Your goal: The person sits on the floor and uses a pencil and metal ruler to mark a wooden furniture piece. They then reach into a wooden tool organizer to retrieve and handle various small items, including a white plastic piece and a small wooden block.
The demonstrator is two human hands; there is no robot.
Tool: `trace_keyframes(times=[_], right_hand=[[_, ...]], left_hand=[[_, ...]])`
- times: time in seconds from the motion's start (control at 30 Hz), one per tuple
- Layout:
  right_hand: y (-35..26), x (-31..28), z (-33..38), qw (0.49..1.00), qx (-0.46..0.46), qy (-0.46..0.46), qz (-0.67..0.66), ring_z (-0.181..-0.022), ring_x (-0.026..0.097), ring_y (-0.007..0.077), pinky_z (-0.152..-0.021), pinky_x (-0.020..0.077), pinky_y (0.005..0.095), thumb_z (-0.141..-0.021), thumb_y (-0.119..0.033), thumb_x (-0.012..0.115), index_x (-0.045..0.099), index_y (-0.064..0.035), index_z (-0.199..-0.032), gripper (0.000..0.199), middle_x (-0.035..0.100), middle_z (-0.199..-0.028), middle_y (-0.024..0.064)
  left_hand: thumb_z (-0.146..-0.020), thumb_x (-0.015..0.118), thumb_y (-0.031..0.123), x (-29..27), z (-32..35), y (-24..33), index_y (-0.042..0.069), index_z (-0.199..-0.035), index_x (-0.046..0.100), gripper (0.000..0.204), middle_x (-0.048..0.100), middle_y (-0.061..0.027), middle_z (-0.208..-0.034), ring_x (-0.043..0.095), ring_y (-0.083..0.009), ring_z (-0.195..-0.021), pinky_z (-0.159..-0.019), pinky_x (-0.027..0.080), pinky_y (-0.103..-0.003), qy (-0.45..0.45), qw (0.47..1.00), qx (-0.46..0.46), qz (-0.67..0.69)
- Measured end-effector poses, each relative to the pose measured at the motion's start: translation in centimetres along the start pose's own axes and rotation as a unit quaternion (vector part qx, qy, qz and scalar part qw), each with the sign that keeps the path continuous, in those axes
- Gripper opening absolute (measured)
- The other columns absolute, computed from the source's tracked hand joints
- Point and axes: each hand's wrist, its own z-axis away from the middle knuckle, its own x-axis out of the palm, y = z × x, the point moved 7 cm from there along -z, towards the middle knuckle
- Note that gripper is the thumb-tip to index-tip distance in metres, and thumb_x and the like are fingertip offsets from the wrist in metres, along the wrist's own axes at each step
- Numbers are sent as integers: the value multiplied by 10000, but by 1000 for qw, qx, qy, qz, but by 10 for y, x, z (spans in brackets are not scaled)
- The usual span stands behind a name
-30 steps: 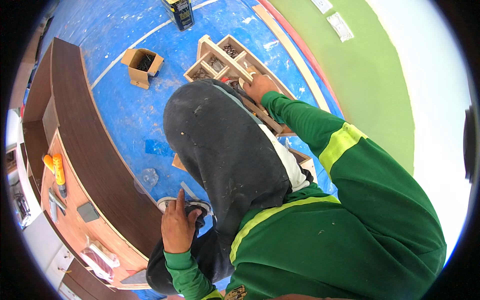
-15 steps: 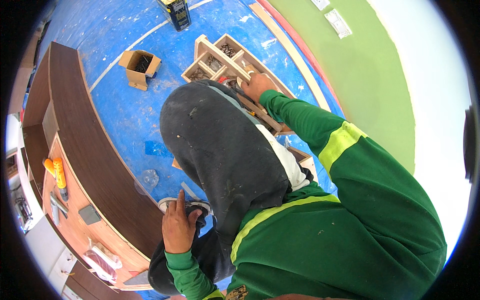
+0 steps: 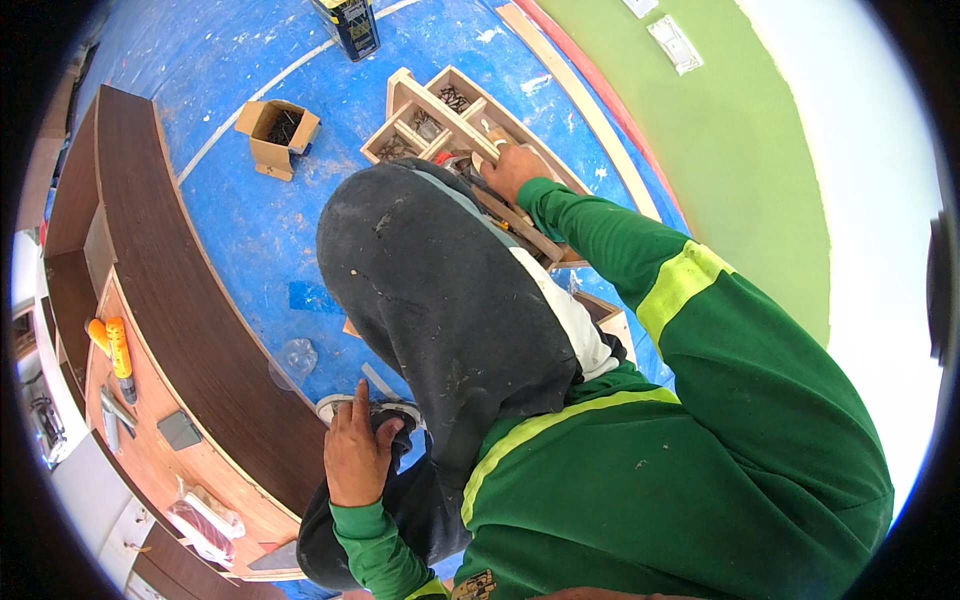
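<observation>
A wooden toolbox (image 3: 418, 92) with several compartments lies on the floor ahead, with nails or screws in some of them and tools in another. My right hand (image 3: 515, 172) reaches to it, its fingers closed over the toolbox's wooden handle (image 3: 450, 118); the fingertips are partly hidden. A wooden tool handle (image 3: 535, 238) sticks out beside that wrist. At the lower left, my left hand (image 3: 358, 458) rests by my dark-trousered leg, index finger stretched out and thumb apart, holding nothing. My other bent knee (image 3: 420, 260) covers part of the toolbox.
An open cardboard box (image 3: 270, 155) of dark screws stands on the blue floor covering (image 3: 240, 230). A metal can (image 3: 350, 28) is farther back. At left, a long brown wooden cabinet (image 3: 190, 300) carries an orange drill (image 3: 120, 350). A green wall (image 3: 760, 170) bounds the right side.
</observation>
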Motion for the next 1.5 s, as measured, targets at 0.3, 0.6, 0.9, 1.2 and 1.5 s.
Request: trace_keyframes(times=[0.3, 0.6, 0.9, 1.2, 1.5], right_hand=[[4, 3, -2, 1000, -3, 12, -6, -960, 762, 481, -943, 597, 552, -941, -394, 628, 777, 74, -1091, 514, 756, -1003, 348], [4, 1, -1, 1000, 1, 21, -5, -941, 766, 476, -924, 606, 551, -939, -392, 631, 779, 66, -1093, 505, 760, -986, 339], [2, 2, -1, 1000, 5, 5, 0, -945, 770, 469, -924, 610, 541, -947, -394, 630, 778, 60, -1101, 502, 763, -989, 334], [4, 4, -3, 1000, -12, 21, 1, -940, 767, 481, -911, 613, 549, -942, -394, 627, 770, 85, -1059, 514, 754, -975, 352], [5, 6, -4, 1000, -7, 16, -6, -943, 765, 479, -919, 606, 554, -949, -409, 622, 777, 68, -1080, 518, 759, -987, 340]], left_hand=[[-933, 806, 332, 2, 0, -1, 34, -1559, 535, 744, 672, -214, -1188, 687, -418, -1054, -897, 541, -503, -1, 1000, -2, 0], [-936, 802, 340, 2, -1, -2, 44, -1558, 538, 738, 672, -210, -1197, 685, -417, -1060, -896, 540, -505, -1, 1000, -1, -3], [-949, 802, 308, 0, -2, 1, 11, -1559, 516, 736, 658, -287, -1261, 663, -480, -1135, -955, 546, -515, -29, 999, -20, 13], [-952, 796, 327, 1, -2, -1, 7, -1555, 516, 738, 659, -253, -1177, 666, -456, -1071, -918, 544, -512, -13, 1000, -1, 8], [-951, 796, 340, 2, -3, -1, -1, -1552, 517, 745, 664, -241, -1147, 671, -443, -1044, -893, 550, -504, -12, 1000, -1, -5]])
